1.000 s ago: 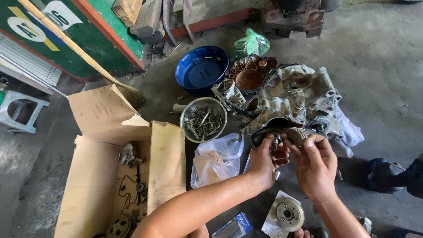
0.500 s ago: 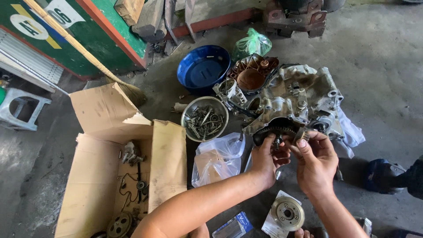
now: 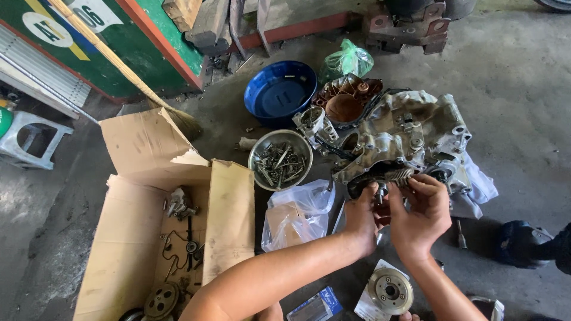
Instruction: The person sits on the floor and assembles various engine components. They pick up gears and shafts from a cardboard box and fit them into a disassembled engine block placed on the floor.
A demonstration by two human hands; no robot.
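Observation:
A grey metal engine case (image 3: 410, 134) lies on the concrete floor. At its near edge my left hand (image 3: 361, 217) and my right hand (image 3: 419, 214) are close together. My right hand's fingers pinch a small toothed gear (image 3: 399, 175) against the case. My left hand grips a short metal shaft (image 3: 380, 191) just beside the gear. What lies beneath the palms is hidden.
A steel bowl of bolts (image 3: 280, 159) and a blue basin (image 3: 279, 93) sit left of the case. An open cardboard box (image 3: 154, 238) with small parts lies at left. A clear plastic bag (image 3: 294, 214), a round clutch part (image 3: 389, 290), a broom (image 3: 119, 65) and a green bag (image 3: 348, 59) are nearby.
Both hands have moved slightly up toward the engine case, and the gear now shows between my right fingers at the case's edge.

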